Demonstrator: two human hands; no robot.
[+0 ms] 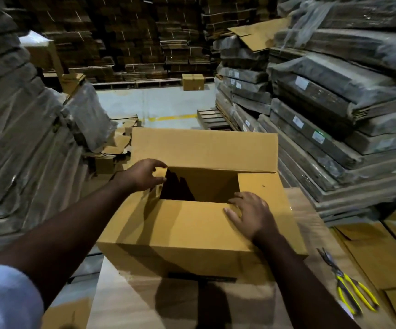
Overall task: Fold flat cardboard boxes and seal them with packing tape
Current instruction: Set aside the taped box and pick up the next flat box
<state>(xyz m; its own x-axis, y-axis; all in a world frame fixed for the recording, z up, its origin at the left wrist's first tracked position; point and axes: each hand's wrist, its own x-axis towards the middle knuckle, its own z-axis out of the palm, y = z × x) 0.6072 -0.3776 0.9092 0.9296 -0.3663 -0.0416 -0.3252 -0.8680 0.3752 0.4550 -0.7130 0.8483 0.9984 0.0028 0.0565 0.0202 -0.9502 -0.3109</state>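
While the right hand [249, 214] presses flat, fingers straight, on the cardboard box's [192, 224] near flap, the left hand [142, 174] pinches a side flap (far flap upright).

A box [192, 224] sits on the table [311, 222], scissors [349, 288] lying to its right.

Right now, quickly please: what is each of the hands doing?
Left hand: pinches the corner of the box's left side flap.
Right hand: open, fingers spread flat, pressing the near flap of the cardboard box.
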